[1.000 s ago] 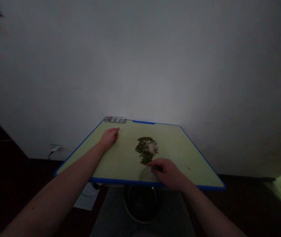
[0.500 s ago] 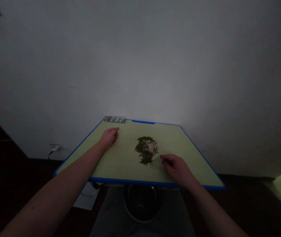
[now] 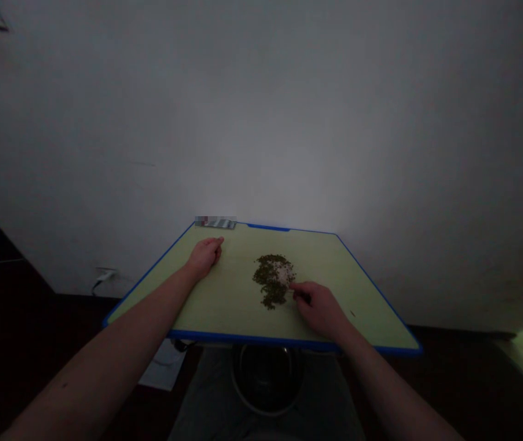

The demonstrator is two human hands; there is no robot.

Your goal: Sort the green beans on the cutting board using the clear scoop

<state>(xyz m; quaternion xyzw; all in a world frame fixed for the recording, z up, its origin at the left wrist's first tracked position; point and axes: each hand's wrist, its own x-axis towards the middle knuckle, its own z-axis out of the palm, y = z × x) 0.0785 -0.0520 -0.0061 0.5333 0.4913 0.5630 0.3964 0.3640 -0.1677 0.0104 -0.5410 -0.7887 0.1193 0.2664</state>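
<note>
A pile of small green beans mixed with pale grains (image 3: 273,278) lies in the middle of a light green table with a blue rim (image 3: 289,342). My right hand (image 3: 319,307) rests at the pile's near right edge. Its fingers are curled and pinched towards the beans, and what they hold is hidden. My left hand (image 3: 204,256) lies on the table top at the far left, apart from the pile, fingers loosely bent and holding nothing.
A small striped packet (image 3: 215,223) sits at the table's far left corner. Below the table's front edge stands a round bowl (image 3: 266,383). White paper (image 3: 160,367) lies on the dark floor. A pale wall stands right behind the table.
My right hand has moved from the table's front edge up to the right side of the pile. A clear round dish seen by it earlier no longer shows. The left hand stayed still.
</note>
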